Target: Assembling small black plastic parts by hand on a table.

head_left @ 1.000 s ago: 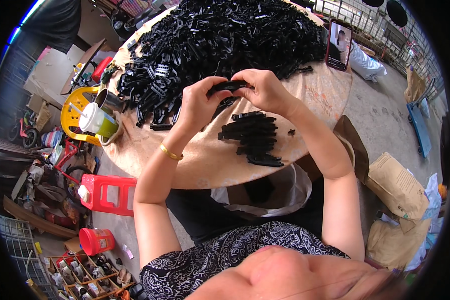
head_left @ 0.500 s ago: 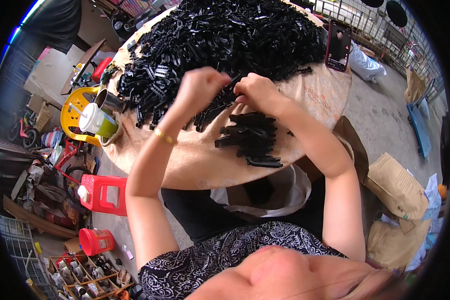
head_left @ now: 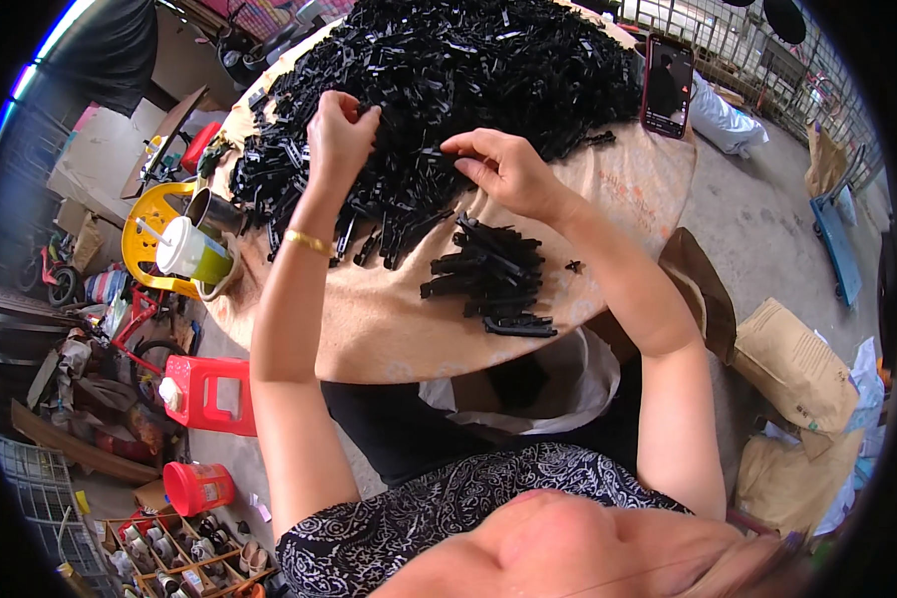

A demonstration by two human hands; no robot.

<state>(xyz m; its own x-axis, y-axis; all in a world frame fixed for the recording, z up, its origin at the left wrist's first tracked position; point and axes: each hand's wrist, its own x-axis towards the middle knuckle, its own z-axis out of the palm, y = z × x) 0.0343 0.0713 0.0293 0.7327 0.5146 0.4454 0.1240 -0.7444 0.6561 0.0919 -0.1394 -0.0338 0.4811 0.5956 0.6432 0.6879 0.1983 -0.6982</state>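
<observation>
A large heap of small, narrow black plastic pieces [head_left: 488,70] covers the far part of the round table. My left hand [head_left: 341,145] is over the heap's near left side, its fingers curled and the thumb closing on a black plastic piece that barely stands out from the heap. At the heap's near edge, my right hand [head_left: 508,171] has thumb and forefinger apart, with nothing visible between them. A smaller stack of black plastic pieces [head_left: 488,269] lies just below the right hand, roughly lined up, some pieces askew.
A peach patterned cloth [head_left: 369,334] covers the table. A phone [head_left: 667,88] stands at its right edge. Left of it are a lidded cup [head_left: 191,246], a metal tumbler [head_left: 214,209] and a yellow chair [head_left: 149,224]. A white-lined bag [head_left: 578,389] is open below the front edge.
My hands have moved apart from near each other. The left went away and leftward over the heap; the right has opened its fingers. Top pieces on the smaller stack lie differently.
</observation>
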